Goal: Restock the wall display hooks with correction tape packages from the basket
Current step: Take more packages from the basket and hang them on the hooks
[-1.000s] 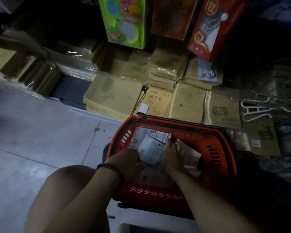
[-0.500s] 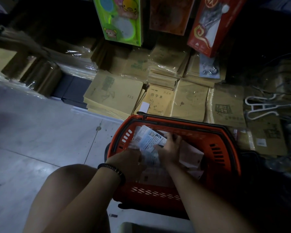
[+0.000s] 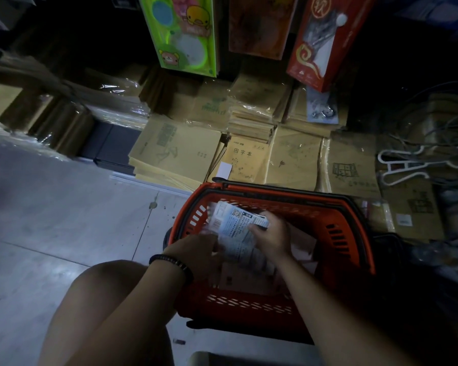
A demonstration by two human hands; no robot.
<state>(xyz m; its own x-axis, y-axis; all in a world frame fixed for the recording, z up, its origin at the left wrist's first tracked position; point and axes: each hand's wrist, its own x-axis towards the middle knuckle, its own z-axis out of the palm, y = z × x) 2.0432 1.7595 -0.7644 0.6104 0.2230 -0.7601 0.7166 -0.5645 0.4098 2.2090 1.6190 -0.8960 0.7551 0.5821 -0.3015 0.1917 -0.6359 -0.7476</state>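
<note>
The main risk sits at centre frame. The correction tape packages are flat, slick cards fanned loosely rather than squared, so a lift would likely let the lower ones slide out and drop back into the orange basket, or over its left rim onto the grey floor. The cause would be a grip that catches only the edges. The dim light adds to this, since it is hard to judge how many cards are actually caught. Further right, more pale cards lie loose in the basket under the wrist, and they could be dragged up and spilled. The wall display hooks are not in view, so the carry will probably mean rising from a crouch with both hands full.

The left hand, at lower centre with a dark beaded bracelet on its wrist, curls round the lower left edge of the bundle and grips it from the side. Its fingertips are hidden behind the cards. The right hand, just right of it, reaches down into the basket, thumb on top and fingers beneath, pinching the right end of the uppermost printed card. Both forearms run up from the bottom edge and converge over the basket, which stands on the floor.
</note>
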